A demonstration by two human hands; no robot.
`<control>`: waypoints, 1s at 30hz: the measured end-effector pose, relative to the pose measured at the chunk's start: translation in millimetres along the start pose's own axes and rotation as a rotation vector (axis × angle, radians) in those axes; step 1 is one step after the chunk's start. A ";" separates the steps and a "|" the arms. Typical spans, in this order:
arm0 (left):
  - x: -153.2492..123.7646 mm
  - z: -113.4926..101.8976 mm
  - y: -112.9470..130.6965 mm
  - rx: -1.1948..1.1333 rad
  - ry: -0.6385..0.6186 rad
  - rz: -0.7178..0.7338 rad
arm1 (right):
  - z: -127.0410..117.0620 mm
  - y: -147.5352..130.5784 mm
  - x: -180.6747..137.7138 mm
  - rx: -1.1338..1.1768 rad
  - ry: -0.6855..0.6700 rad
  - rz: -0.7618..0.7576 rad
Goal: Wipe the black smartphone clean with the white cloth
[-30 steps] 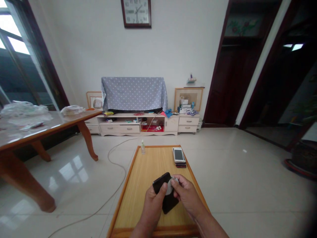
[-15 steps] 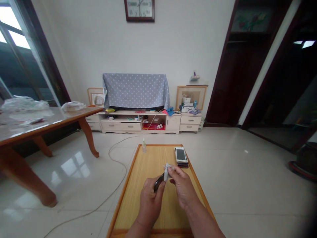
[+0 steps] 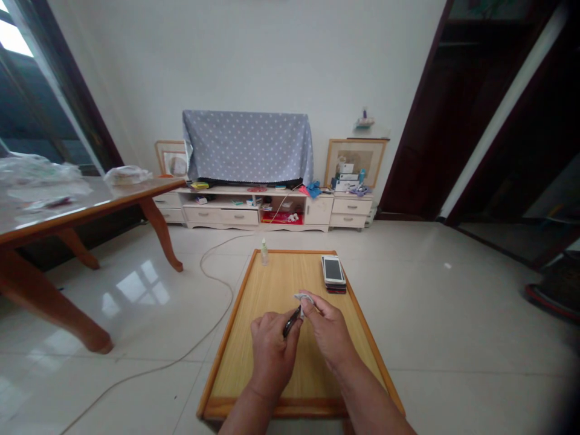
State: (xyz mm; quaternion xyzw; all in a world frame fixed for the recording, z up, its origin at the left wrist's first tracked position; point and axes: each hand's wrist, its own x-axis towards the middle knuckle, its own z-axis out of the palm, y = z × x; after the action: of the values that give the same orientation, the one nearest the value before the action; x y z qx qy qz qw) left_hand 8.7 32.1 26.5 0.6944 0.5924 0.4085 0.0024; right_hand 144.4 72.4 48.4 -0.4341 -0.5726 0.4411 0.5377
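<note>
My left hand (image 3: 273,345) is wrapped round a black, glossy phone (image 3: 291,324), held tilted and seen nearly edge-on above the low wooden table (image 3: 281,281). Between the fingers and thumb of my right hand (image 3: 331,329) is a crumpled, pale grey cloth (image 3: 302,297), pressed against the phone's far end. My fingers hide much of the phone and part of the cloth. Past my right hand, near the table's right edge, lies a stack of phones (image 3: 334,271), a white one on top. A small clear spray bottle (image 3: 264,254) stands upright at the far left corner.
A larger wooden table (image 3: 149,192) with plastic bags (image 3: 40,175) on it stands at the left. Along the wall runs a low white cabinet (image 3: 217,217), with a dotted cloth (image 3: 249,145) draped over something above it. A cable (image 3: 222,283) trails across the tiled floor.
The view has tipped down, so the wall clock is out of sight. My right hand has shifted the cloth slightly at the phone's end, and the phone has turned a little. Both grips stay closed.
</note>
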 end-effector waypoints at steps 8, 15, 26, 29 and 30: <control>-2.7 -0.3 -9.5 0.037 0.019 -0.035 | 8.3 -6.2 -17.5 -0.552 -0.102 -0.379; -3.2 -6.6 -5.9 -0.006 0.004 -0.020 | 0.0 4.9 -9.7 -0.636 -0.028 -0.383; -5.4 -5.2 -10.0 -0.008 0.011 -0.022 | 4.1 0.1 -16.9 -0.665 -0.068 -0.464; -6.7 -3.3 -11.3 0.006 0.041 -0.036 | 7.3 -3.2 -22.2 -0.664 -0.144 -0.510; -6.8 -3.6 -11.1 0.003 0.044 -0.036 | 7.3 -3.7 -22.4 -0.661 -0.148 -0.511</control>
State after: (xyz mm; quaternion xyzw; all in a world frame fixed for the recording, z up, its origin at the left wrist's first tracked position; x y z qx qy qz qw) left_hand -2.2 28.1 19.7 0.6743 0.6053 0.4230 -0.0043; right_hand 138.0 49.4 46.5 -0.3942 -0.8095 0.1164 0.4191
